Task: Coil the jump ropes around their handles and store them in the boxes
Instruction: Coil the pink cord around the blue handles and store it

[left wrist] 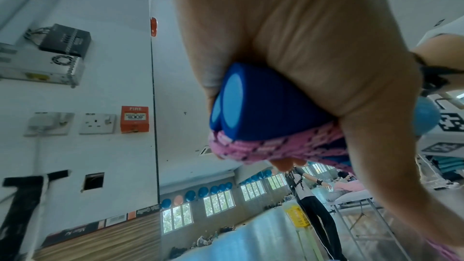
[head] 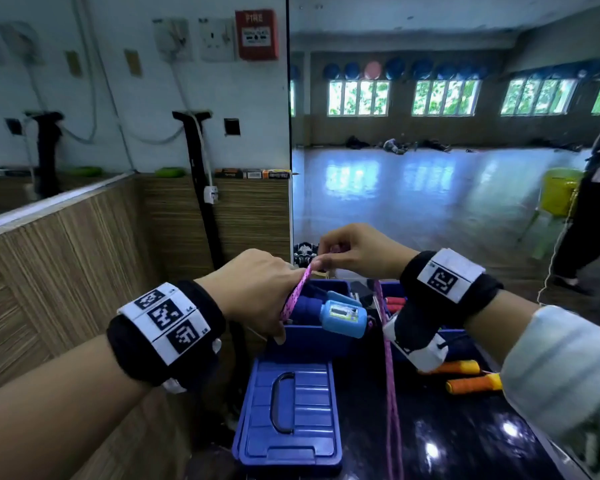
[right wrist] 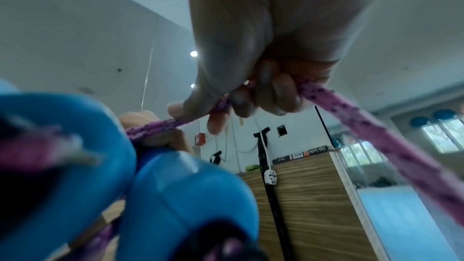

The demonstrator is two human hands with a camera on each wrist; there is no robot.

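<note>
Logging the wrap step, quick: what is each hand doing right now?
Left hand: closed, gripping the blue handles with pink rope coiled on them.
Right hand: closed, fingers pinching the pink rope.

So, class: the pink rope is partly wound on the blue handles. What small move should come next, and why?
Probably one more turn: the right hand should carry the pink rope over the blue handles that the left hand grips. A few wraps already sit on them, yet a long stretch hangs loose over the table's edge.
</note>
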